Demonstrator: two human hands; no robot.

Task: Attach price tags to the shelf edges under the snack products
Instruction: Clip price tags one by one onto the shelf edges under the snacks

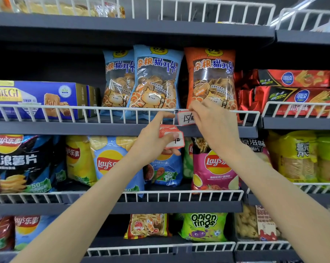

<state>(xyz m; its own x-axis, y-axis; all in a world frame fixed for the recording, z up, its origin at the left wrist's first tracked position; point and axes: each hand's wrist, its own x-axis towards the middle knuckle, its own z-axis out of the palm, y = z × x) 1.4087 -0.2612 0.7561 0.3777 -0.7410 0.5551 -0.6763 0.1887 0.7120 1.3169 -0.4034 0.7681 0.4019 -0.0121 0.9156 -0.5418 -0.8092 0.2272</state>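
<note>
White wire runs along the front of the middle shelf point(122, 128), and that rail point(80, 108) is the landmark here. Above it stand two blue snack bags point(154, 76) and an orange bag point(210, 76). Against the rail, right under the orange bag, sits a red-bordered price tag point(185, 118) marked 15. The right hand point(213, 122) has its fingers curled on the tag's right edge, grip narrow, pinching it to the wire. Just below the rail, the left hand point(152, 141) holds a small stack of spare tags point(171, 138), forefinger pointing up at the rail. This looks like mid-fixing; next, press the tag firm and let go.
</note>
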